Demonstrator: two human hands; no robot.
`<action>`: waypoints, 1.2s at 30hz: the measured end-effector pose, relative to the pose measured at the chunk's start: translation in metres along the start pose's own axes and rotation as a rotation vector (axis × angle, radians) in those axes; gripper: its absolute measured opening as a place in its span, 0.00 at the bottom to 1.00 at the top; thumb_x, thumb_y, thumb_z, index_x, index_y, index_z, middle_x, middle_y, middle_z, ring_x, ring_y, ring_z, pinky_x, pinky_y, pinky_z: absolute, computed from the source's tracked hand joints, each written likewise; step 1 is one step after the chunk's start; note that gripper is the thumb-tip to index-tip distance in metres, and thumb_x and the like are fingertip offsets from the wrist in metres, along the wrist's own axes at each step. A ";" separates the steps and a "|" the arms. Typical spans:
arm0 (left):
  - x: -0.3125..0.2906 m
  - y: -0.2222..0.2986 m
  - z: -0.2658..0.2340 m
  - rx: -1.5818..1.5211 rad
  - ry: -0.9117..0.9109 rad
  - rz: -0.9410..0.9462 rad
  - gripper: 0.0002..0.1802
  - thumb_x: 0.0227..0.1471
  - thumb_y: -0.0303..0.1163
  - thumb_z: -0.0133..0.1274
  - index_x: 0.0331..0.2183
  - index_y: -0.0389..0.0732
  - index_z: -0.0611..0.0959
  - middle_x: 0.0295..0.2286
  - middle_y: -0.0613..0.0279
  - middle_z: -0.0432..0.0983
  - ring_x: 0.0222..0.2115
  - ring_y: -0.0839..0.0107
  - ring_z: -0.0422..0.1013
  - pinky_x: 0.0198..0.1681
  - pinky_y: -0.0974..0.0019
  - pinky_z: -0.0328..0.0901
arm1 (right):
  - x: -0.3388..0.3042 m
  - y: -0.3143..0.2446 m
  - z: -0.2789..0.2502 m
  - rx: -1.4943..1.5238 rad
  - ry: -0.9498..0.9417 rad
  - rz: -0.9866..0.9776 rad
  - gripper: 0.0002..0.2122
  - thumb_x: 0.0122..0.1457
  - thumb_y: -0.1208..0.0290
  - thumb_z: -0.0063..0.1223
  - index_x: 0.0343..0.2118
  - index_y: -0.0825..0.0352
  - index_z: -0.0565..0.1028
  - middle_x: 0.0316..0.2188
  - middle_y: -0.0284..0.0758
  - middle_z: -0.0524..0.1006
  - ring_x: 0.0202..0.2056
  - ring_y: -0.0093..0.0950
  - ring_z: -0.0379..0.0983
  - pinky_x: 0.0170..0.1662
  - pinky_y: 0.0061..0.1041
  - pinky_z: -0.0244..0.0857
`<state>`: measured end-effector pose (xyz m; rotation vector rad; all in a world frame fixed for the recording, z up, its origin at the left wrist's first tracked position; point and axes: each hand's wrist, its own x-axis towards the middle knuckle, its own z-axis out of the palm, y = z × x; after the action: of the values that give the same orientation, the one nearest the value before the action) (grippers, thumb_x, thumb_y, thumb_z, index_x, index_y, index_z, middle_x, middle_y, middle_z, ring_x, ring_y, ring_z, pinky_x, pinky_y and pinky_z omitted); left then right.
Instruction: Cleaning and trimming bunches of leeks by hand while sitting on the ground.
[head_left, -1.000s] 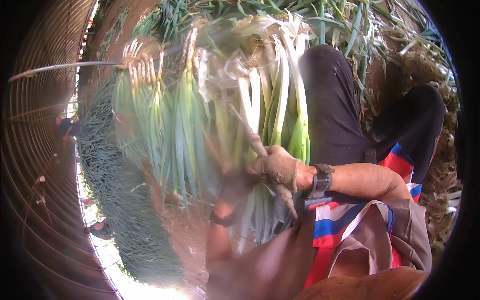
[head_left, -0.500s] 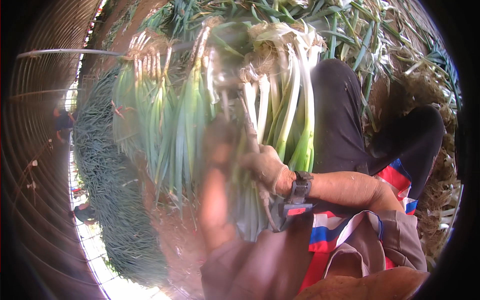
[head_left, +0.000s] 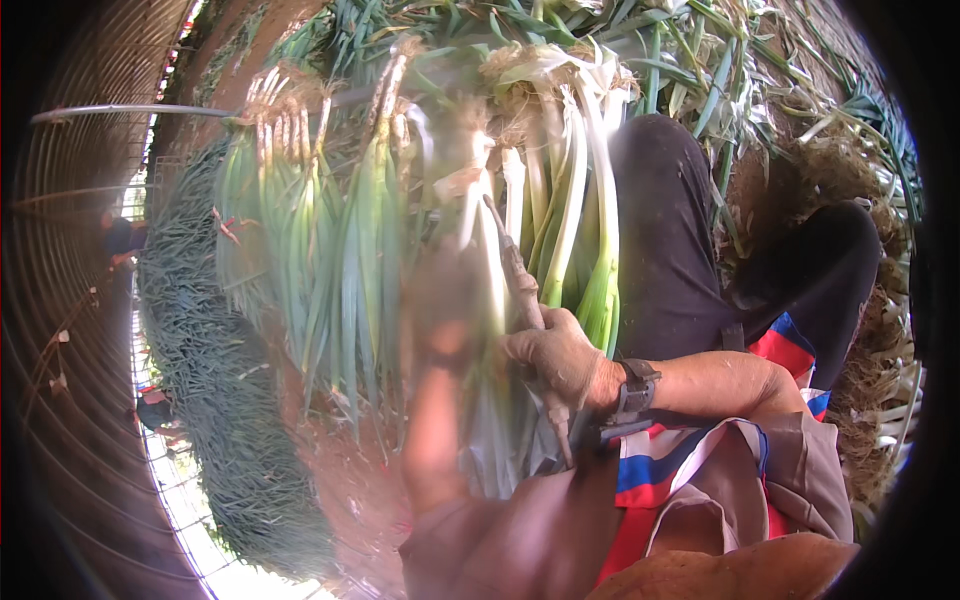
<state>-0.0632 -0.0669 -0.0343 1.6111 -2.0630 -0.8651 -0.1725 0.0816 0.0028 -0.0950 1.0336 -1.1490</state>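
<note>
Soil [head_left: 355,500]: green heap [head_left: 225,420], 8 o'clock
Right hand [head_left: 560,352]: clamped on wand [head_left: 522,283]
Left hand [head_left: 445,285]: blurred, can't tell grip
White stalks [head_left: 571,220]: seemingly cleaned
Brown stalks [head_left: 290,140]: seemingly uncleaned

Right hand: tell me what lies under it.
Long green leaves show just beyond the right hand, which grips a slender tool. Whatever lies directly beneath the hand is covered, so I cannot tell what is there.
</note>
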 end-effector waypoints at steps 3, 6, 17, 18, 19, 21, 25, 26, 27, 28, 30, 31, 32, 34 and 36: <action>0.004 -0.006 0.004 0.022 -0.040 0.008 0.15 0.46 0.33 0.53 0.37 0.35 0.79 0.28 0.50 0.78 0.31 0.62 0.74 0.38 0.60 0.67 | -0.001 0.000 0.000 -0.066 0.002 0.092 0.05 0.54 0.73 0.53 0.27 0.68 0.71 0.17 0.29 0.69 0.18 0.19 0.65 0.21 0.21 0.59; -0.001 -0.005 0.010 0.028 -0.047 0.020 0.15 0.46 0.34 0.53 0.36 0.35 0.79 0.28 0.50 0.77 0.31 0.61 0.74 0.38 0.59 0.67 | -0.005 0.000 -0.002 0.041 -0.023 0.047 0.06 0.54 0.72 0.55 0.25 0.68 0.72 0.17 0.29 0.69 0.17 0.20 0.64 0.20 0.21 0.58; -0.012 0.009 0.018 0.076 -0.101 0.104 0.17 0.43 0.36 0.55 0.34 0.34 0.79 0.27 0.49 0.77 0.30 0.57 0.72 0.39 0.56 0.66 | 0.003 0.001 -0.020 -0.062 0.016 0.055 0.09 0.54 0.69 0.58 0.26 0.70 0.73 0.18 0.30 0.70 0.17 0.21 0.66 0.19 0.24 0.60; -0.012 0.013 0.015 0.081 -0.113 0.107 0.17 0.43 0.36 0.55 0.34 0.34 0.79 0.27 0.49 0.76 0.30 0.57 0.72 0.39 0.56 0.66 | -0.004 -0.007 -0.019 -0.097 -0.023 0.041 0.10 0.53 0.69 0.59 0.26 0.71 0.73 0.18 0.31 0.71 0.17 0.21 0.66 0.19 0.24 0.60; -0.010 0.016 0.013 0.086 -0.135 0.112 0.17 0.43 0.36 0.55 0.34 0.34 0.79 0.27 0.49 0.76 0.30 0.57 0.72 0.39 0.55 0.66 | -0.009 -0.012 -0.022 -0.095 -0.022 0.027 0.10 0.53 0.69 0.59 0.26 0.71 0.73 0.18 0.31 0.71 0.17 0.21 0.66 0.19 0.24 0.60; -0.004 0.024 0.003 0.099 -0.193 0.124 0.17 0.42 0.37 0.56 0.34 0.34 0.79 0.26 0.49 0.76 0.30 0.56 0.72 0.39 0.55 0.66 | -0.020 -0.019 -0.033 -0.100 -0.150 0.112 0.10 0.52 0.68 0.60 0.26 0.71 0.74 0.19 0.31 0.71 0.18 0.21 0.66 0.20 0.24 0.60; -0.006 0.046 -0.017 0.107 -0.204 0.206 0.18 0.42 0.37 0.56 0.33 0.34 0.79 0.26 0.49 0.76 0.29 0.54 0.71 0.39 0.54 0.65 | -0.042 -0.034 -0.061 -0.342 -0.069 -0.023 0.10 0.52 0.67 0.60 0.28 0.70 0.75 0.20 0.30 0.71 0.20 0.20 0.66 0.23 0.25 0.61; -0.015 0.049 -0.019 0.111 -0.184 0.245 0.18 0.41 0.38 0.56 0.33 0.34 0.78 0.26 0.48 0.76 0.29 0.54 0.71 0.39 0.54 0.65 | -0.053 -0.045 -0.068 -0.532 0.033 -0.171 0.10 0.52 0.68 0.60 0.28 0.69 0.75 0.20 0.29 0.71 0.21 0.20 0.66 0.23 0.24 0.61; -0.020 0.054 -0.019 0.121 -0.162 0.291 0.18 0.41 0.38 0.57 0.33 0.34 0.78 0.26 0.48 0.76 0.29 0.54 0.71 0.39 0.53 0.65 | -0.046 -0.041 -0.086 -0.283 0.176 -0.243 0.09 0.52 0.69 0.60 0.28 0.68 0.74 0.21 0.28 0.71 0.21 0.19 0.66 0.23 0.22 0.61; -0.032 0.054 -0.026 0.139 -0.117 0.316 0.19 0.41 0.38 0.57 0.33 0.34 0.78 0.26 0.48 0.76 0.29 0.53 0.71 0.40 0.53 0.65 | -0.055 -0.055 -0.098 -0.216 0.180 -0.443 0.08 0.52 0.69 0.59 0.28 0.67 0.73 0.20 0.28 0.71 0.21 0.18 0.66 0.23 0.22 0.61; -0.054 0.051 -0.031 0.208 -0.047 0.390 0.19 0.40 0.38 0.57 0.32 0.34 0.78 0.25 0.48 0.76 0.29 0.53 0.71 0.40 0.53 0.65 | -0.071 -0.081 -0.126 -0.054 0.286 -0.607 0.05 0.52 0.72 0.57 0.27 0.66 0.73 0.20 0.27 0.70 0.21 0.18 0.66 0.24 0.20 0.60; -0.066 0.047 -0.029 0.255 -0.023 0.433 0.19 0.40 0.39 0.57 0.32 0.34 0.78 0.25 0.48 0.75 0.29 0.52 0.71 0.40 0.52 0.65 | -0.058 -0.084 -0.158 0.038 0.296 -0.665 0.04 0.53 0.75 0.55 0.30 0.67 0.73 0.20 0.29 0.71 0.18 0.21 0.67 0.20 0.22 0.61; -0.077 0.041 -0.023 0.315 -0.008 0.481 0.19 0.40 0.39 0.57 0.32 0.34 0.78 0.25 0.48 0.75 0.29 0.52 0.71 0.40 0.52 0.65 | -0.050 -0.088 -0.182 -0.004 0.497 -0.611 0.05 0.51 0.74 0.56 0.29 0.69 0.73 0.20 0.30 0.71 0.17 0.22 0.66 0.20 0.24 0.61; -0.100 0.027 -0.005 0.456 0.015 0.588 0.20 0.40 0.39 0.58 0.32 0.33 0.78 0.25 0.48 0.75 0.29 0.51 0.70 0.40 0.52 0.65 | -0.019 -0.080 -0.249 -0.042 0.626 -0.447 0.10 0.52 0.70 0.56 0.30 0.73 0.76 0.18 0.34 0.72 0.17 0.26 0.66 0.19 0.27 0.60; -0.126 0.017 0.008 0.556 0.004 0.579 0.20 0.39 0.40 0.58 0.31 0.33 0.78 0.25 0.48 0.75 0.29 0.50 0.70 0.40 0.51 0.65 | 0.004 -0.060 -0.283 -0.094 0.780 -0.210 0.15 0.52 0.64 0.56 0.35 0.73 0.76 0.26 0.41 0.75 0.24 0.34 0.70 0.26 0.33 0.63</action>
<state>-0.0473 0.0587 -0.0197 1.0986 -2.7075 -0.0880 -0.4162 0.1705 -0.1260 0.1923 1.7985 -1.3616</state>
